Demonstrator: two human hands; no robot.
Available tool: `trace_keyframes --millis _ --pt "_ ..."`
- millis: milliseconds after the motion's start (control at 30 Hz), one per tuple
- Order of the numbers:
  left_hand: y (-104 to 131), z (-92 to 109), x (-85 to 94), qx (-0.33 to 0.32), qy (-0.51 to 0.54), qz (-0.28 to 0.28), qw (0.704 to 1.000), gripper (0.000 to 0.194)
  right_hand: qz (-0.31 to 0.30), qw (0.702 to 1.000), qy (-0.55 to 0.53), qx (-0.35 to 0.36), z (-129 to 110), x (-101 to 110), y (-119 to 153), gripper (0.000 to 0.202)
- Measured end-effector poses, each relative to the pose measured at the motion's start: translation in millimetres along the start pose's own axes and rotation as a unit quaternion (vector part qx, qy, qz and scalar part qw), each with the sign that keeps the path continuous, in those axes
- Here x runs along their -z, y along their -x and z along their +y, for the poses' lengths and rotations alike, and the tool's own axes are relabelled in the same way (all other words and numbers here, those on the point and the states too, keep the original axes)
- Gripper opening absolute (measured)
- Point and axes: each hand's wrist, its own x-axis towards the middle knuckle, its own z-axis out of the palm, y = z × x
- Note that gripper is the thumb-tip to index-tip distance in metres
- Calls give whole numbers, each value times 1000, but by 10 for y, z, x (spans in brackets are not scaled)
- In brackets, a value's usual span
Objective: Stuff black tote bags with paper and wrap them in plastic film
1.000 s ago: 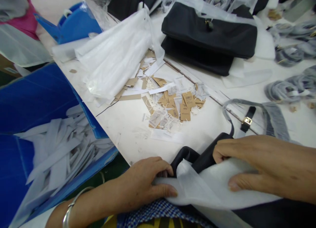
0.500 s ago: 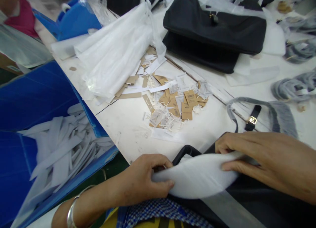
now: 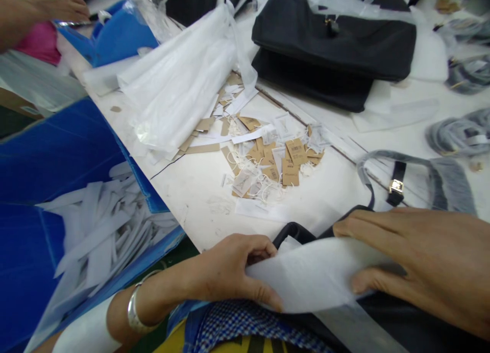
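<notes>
We're over one white table [image 3: 199, 190], its near-left edge running diagonally beside one blue bin [image 3: 57, 154] of white strips; bare tabletop lies open between the tags and our hands. Two black bags [image 3: 329, 36] are stacked at the far side, one pile of brown hang tags [image 3: 275, 159] sits mid-table. Our left hand [image 3: 225, 271] pinches the white sheet [image 3: 314, 274], thumb under; our right hand [image 3: 417, 261] clamps its other end. The sheet's long axis runs left to right over a black bag [image 3: 302, 233] at the near edge.
</notes>
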Motion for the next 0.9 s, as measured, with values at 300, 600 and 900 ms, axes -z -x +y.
trace_keyframes --millis 300,600,900 --pt "-56 36 -24 -30 -43 41 998 25 -89 996 -14 27 -22 -6 -188 15" --pt "-161 -93 6 -24 15 27 999 25 -75 997 -9 4 -40 -153 -138 10" --pt "46 22 49 -96 -307 50 945 16 -45 988 -122 82 96 -94 22 34"
